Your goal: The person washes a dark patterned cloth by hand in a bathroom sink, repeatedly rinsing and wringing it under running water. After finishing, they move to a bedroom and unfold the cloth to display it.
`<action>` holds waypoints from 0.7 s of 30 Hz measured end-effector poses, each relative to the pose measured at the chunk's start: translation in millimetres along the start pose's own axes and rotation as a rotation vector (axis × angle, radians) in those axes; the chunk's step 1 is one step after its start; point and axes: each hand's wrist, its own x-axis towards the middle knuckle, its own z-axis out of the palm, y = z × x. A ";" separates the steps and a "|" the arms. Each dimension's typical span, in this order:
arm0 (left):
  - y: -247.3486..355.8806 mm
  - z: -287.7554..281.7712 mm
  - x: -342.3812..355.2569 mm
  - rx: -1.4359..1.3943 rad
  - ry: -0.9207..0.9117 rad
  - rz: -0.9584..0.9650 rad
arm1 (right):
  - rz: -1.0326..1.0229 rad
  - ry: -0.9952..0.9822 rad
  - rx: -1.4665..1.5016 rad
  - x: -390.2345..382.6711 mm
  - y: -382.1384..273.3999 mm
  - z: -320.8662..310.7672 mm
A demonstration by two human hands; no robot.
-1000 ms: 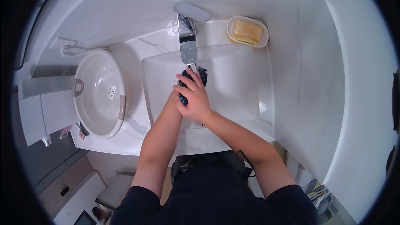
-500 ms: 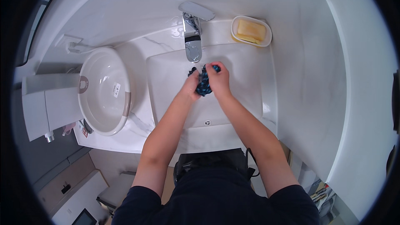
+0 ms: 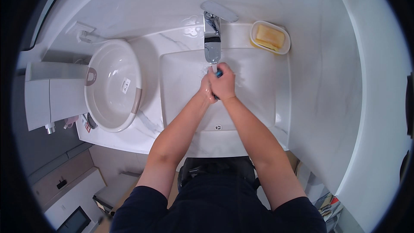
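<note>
We are bringing both hands together over the far middle of the white sink (image 3: 254, 99), just beneath the spout of the chrome faucet (image 3: 212, 54), and we are gripping a small blue and dark cloth (image 3: 219, 73) between them. Our right hand (image 3: 224, 83) is wrapping over the cloth from the right and covering most of it, while our left hand (image 3: 207, 89) is clasping it from the left and pressing against the right palm; some of the left fingers are hiding behind the right hand. The cloth is showing only as a blue patch near the right fingers and a dark scrap at the near side of the wrists. A stream of water (image 3: 214, 67) is falling from the spout at the hands, and drops are splashing just to the left. Nearer to us, the round drain (image 3: 218, 127) is sitting in the sink floor between our forearms. On the far right corner of the counter (image 3: 148, 118), a white soap dish (image 3: 283, 51) is holding a yellow bar (image 3: 270, 37). To the left of the sink, an oval white tub (image 3: 105, 101) is standing beside a boxy white appliance (image 3: 67, 99), whose metallic nozzle (image 3: 50, 127) is pointing toward the near side. Beyond the tub, a plug is sitting in a wall outlet (image 3: 85, 27).
</note>
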 end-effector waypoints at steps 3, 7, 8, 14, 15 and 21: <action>14.0 9.2 -5.7 0.115 0.048 0.001 | 0.288 0.058 0.356 11.3 1.3 -8.7; 37.0 -11.2 9.2 0.115 -0.072 -0.151 | -0.173 0.131 0.191 -21.6 -14.5 -9.7; 39.9 -18.3 17.2 0.069 -0.140 -0.144 | -0.335 0.079 0.143 -34.8 -19.6 -6.3; -5.4 -25.7 49.6 -0.419 -0.617 0.096 | -0.721 -0.004 -0.188 -40.2 -18.6 -4.4; -11.2 -22.8 46.6 -0.472 -0.688 0.140 | -0.657 0.024 -0.159 -32.5 -15.1 -2.9; 4.6 -0.3 -0.7 0.122 0.065 0.006 | 0.213 0.048 0.279 7.1 3.8 -6.7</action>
